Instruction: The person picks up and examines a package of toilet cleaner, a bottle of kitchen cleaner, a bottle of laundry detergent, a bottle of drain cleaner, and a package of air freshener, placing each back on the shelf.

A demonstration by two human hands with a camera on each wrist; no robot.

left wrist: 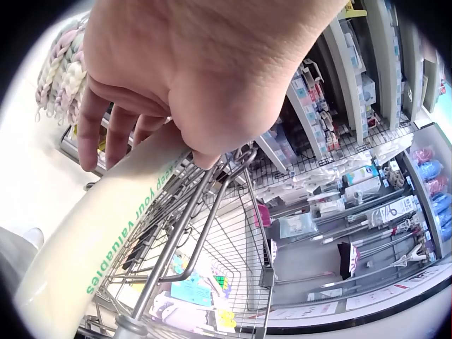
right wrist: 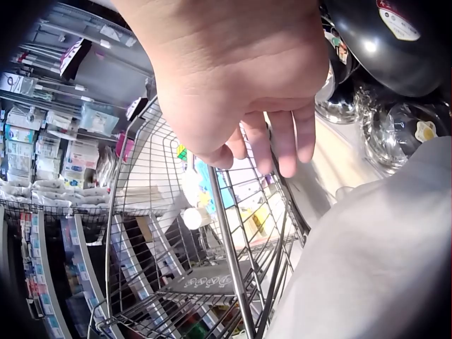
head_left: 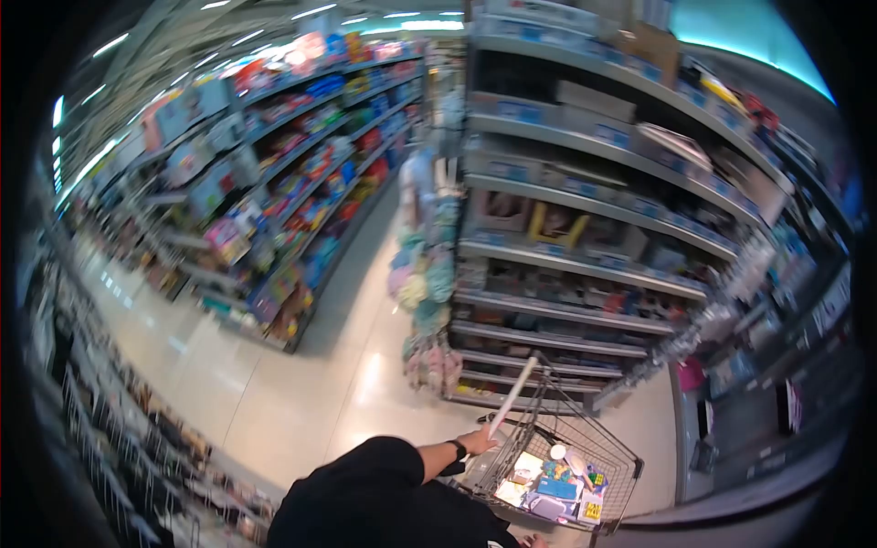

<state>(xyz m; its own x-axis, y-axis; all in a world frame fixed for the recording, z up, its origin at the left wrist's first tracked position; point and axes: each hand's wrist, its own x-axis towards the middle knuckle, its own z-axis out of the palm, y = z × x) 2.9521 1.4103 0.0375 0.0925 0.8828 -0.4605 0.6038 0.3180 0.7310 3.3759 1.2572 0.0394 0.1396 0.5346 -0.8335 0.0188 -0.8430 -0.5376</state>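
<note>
My left hand [head_left: 475, 441], with a black band on the wrist, holds the pale handle [head_left: 513, 397] of a wire shopping cart [head_left: 621, 457]. Close up in the left wrist view, the fingers hang over one side of the handle, with the thumb at the other side. At the bottom of the head view, my right hand [head_left: 533, 541] is mostly cut off. In the right wrist view its fingers hang loosely over the cart's rim, thumb beside the wire. Inside the cart lie a blue pack [head_left: 558, 489], a multicoloured cube [head_left: 596, 479] and several other packages.
A tall shelf unit [head_left: 585, 173] full of boxes stands before the cart, with braided pastel items [head_left: 429, 292] hanging at its end. Across the pale floor [head_left: 352, 393] is another stocked shelf row [head_left: 311, 137]. Dark shiny pans [right wrist: 395, 42] stand close by the right hand.
</note>
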